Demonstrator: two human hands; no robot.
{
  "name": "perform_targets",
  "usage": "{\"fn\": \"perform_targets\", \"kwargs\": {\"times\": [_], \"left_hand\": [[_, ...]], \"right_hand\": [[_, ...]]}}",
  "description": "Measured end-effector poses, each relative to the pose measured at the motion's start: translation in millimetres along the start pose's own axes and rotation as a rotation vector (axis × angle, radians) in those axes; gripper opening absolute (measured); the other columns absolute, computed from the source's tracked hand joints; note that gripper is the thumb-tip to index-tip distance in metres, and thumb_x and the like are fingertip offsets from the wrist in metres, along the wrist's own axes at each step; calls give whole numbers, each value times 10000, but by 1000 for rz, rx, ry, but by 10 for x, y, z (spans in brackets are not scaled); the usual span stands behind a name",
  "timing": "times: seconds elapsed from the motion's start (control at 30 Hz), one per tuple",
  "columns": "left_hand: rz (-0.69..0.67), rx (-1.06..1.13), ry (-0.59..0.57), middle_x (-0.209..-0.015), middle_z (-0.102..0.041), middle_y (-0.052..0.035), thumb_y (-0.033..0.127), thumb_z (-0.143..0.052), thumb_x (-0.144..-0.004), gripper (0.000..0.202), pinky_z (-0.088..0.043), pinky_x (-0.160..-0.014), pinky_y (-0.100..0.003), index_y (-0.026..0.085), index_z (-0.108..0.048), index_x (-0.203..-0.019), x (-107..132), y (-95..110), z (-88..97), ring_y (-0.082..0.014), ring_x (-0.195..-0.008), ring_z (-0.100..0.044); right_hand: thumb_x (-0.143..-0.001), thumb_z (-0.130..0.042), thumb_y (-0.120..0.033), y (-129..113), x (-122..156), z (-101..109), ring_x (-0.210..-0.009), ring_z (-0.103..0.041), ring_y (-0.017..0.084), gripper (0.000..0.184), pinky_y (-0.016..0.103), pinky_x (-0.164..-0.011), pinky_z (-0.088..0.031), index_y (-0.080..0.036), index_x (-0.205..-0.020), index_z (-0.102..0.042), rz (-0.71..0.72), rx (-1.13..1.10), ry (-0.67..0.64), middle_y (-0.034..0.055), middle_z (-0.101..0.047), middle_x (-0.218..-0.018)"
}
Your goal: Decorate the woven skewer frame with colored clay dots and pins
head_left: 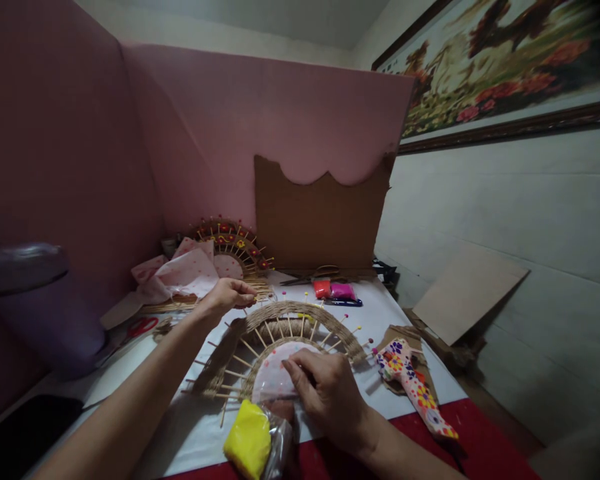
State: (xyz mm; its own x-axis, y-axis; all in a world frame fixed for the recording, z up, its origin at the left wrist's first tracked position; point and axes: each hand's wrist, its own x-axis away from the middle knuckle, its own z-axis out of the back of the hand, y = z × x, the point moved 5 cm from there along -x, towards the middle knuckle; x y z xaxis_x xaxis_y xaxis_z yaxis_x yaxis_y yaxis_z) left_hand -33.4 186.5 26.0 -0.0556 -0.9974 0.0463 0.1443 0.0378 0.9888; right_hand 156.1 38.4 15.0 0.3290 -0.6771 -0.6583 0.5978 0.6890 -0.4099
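A half-round woven fan (280, 340) of twine and thin wooden sticks lies on the white table cover (380, 313). Its pale pink centre disc sits under my right hand (325, 390), whose fingers press flat on it. My left hand (227, 295) reaches to the fan's far rim, fingers pinched together at a stick tip; what they hold is too small to name. A yellow lump of clay (249, 440) in a clear bag rests at the near edge, just left of my right wrist.
A finished decorated fan (233, 247) and pink dotted paper (185, 273) lie at the back left. Red and magenta clay packs (334, 290), scissors (313, 275), a flower-painted figure (413, 387), red-handled scissors (143, 327), a brown cardboard panel (320, 213) and a purple rounded object (35, 300) surround the work.
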Motion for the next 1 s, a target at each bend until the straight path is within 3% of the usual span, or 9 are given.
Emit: {"fn": "perform_targets", "kwargs": {"times": [0.5, 1.0], "left_hand": [[-35, -24, -23, -471, -629, -28, 112, -775, -477, 134, -414, -488, -234, 114, -674, -564, -62, -67, -12, -117, -454, -549], [-40, -57, -15, -451, -618, -16, 90, -739, -476, 90, -416, -500, -226, 128, -683, -534, -12, -10, -41, -109, -457, -536]], "right_hand": [[-898, -441, -238, 49, -3, -39, -513, -546, 100, 296, 222, -509, -316, -161, -660, -599, -43, 17, -42, 9, -597, -557], [-887, -454, -236, 57, -6, -45, -504, -529, 104, 287, 230, -505, -297, -168, -635, -573, -52, 81, -58, 2, -574, -540]]}}
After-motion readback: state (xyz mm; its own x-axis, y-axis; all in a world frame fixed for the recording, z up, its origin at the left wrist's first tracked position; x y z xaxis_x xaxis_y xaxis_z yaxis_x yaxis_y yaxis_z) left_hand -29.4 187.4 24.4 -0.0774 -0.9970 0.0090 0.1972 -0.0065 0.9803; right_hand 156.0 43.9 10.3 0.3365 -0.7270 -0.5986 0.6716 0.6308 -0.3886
